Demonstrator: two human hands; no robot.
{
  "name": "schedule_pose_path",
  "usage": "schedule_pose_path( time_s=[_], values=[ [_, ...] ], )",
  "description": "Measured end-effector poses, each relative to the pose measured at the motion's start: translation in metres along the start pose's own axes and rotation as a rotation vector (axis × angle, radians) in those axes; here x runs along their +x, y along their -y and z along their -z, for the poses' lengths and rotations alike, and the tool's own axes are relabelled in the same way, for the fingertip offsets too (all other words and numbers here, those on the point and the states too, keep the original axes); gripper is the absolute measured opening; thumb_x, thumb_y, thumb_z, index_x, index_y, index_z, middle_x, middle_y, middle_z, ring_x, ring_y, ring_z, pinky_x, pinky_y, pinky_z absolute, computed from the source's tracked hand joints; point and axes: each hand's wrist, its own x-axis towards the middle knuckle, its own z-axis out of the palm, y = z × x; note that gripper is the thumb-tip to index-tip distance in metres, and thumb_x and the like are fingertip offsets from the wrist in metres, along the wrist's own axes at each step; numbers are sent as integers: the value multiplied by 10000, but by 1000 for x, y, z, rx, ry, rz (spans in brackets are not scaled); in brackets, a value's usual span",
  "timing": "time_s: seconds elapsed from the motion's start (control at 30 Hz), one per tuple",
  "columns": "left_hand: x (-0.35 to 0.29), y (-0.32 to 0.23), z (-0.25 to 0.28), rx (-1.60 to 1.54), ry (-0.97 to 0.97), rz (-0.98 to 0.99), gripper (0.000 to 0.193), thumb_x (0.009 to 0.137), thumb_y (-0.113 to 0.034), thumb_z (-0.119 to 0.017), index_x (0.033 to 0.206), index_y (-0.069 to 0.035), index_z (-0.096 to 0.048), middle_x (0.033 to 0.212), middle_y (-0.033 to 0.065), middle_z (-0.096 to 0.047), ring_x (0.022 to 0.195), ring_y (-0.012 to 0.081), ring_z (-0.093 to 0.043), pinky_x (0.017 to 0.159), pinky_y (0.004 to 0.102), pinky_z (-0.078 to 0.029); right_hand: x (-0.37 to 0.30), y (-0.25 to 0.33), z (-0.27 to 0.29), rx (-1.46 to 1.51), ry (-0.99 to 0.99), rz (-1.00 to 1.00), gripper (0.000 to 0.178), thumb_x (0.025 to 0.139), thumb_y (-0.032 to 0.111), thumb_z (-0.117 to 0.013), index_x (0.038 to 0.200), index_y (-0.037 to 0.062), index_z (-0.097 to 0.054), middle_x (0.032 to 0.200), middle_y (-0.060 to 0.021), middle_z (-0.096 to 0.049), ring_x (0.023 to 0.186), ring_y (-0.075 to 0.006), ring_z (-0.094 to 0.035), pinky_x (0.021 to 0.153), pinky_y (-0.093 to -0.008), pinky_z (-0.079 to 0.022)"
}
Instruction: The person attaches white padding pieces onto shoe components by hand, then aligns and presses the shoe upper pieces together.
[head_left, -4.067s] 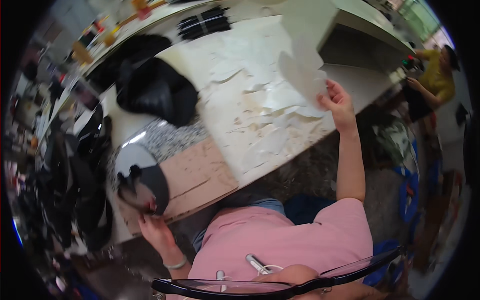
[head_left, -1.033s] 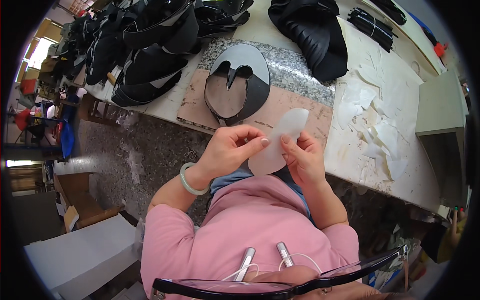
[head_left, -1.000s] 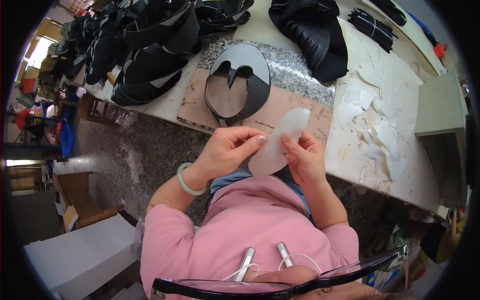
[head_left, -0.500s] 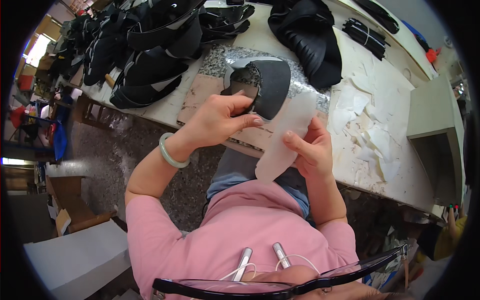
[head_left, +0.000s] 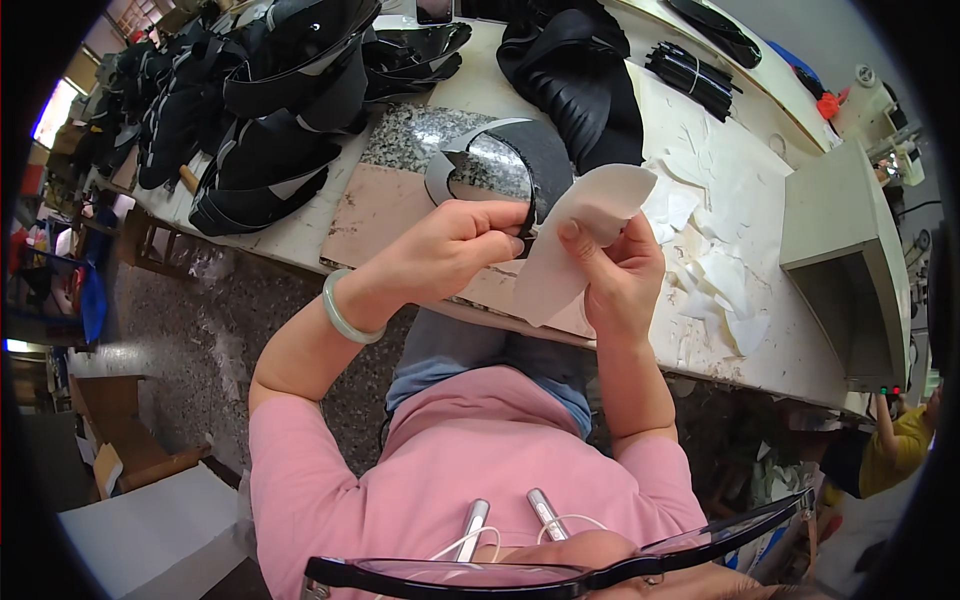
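Observation:
My left hand (head_left: 450, 245) is closed, thumb and fingers pinching the near edge of a black shoe upper (head_left: 553, 170). The upper curves in a loop with a pale grey inner edge, resting over a speckled stone slab (head_left: 405, 140). In my right hand (head_left: 625, 270) is a thin white curved sheet (head_left: 550, 260), gripped between thumb and fingers. Its left edge is close beside the upper and hides part of it; whether the two touch, I cannot tell.
Black uppers (head_left: 265, 165) are heaped at the left of the white table. Another stack of black pieces (head_left: 570, 80) lies beyond the slab, with a tied black bundle (head_left: 692, 78) to its right. White sheets (head_left: 715, 285) lie scattered before a grey-green open box (head_left: 840, 260).
The white sheet has tilted, its upper end bending toward the right, and come nearer the upper. My left fingers have closed on the upper's near edge. The whole view has shifted slightly.

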Motion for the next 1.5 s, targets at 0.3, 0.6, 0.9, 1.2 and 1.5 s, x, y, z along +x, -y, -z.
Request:
schedule_pose_path(
  time_s=[0.3,0.6,0.9,1.2,1.5],
  values=[
    [4,10,-1,5,-8,28,158,904,-32,-466,967,-15,-610,794,-74,-497,684,-20,-391,531,165,-321,0,-1,2,-43,7,64,330,849,23,-704,1150,5,-570,1002,-40,-648,892,-96,-619,761,-237,-513],
    [-10,25,-21,81,-233,-125,227,952,-167,-602,1078,19,-631,762,-51,-591,688,1,-464,563,192,-395,-6,-6,-2,-84,47,108,272,853,0,-690,1106,-7,-592,1008,-42,-634,922,-103,-606,782,-237,-506],
    [-46,66,-27,206,-293,-124,182,955,-155,-588,987,21,-623,674,-12,-559,644,17,-432,551,202,-388,0,-6,13,-379,154,-107,208,768,87,-785,942,17,-695,1076,-102,-633,947,-132,-591,772,-259,-471],
    [-65,67,-29,95,-241,-85,202,960,-87,-561,1092,58,-609,977,59,-659,891,82,-586,781,224,-482,1,-18,6,-139,282,-231,203,755,68,-786,942,14,-727,1015,-85,-681,930,-127,-617,818,-267,-493],
    [-59,80,-33,-121,-401,-79,224,927,-107,-621,1078,58,-619,940,52,-665,832,81,-601,746,215,-492,-2,-40,-5,-167,226,-151,413,736,83,-809,1069,24,-571,965,-20,-617,868,-87,-573,703,-229,-479]
  ],
)
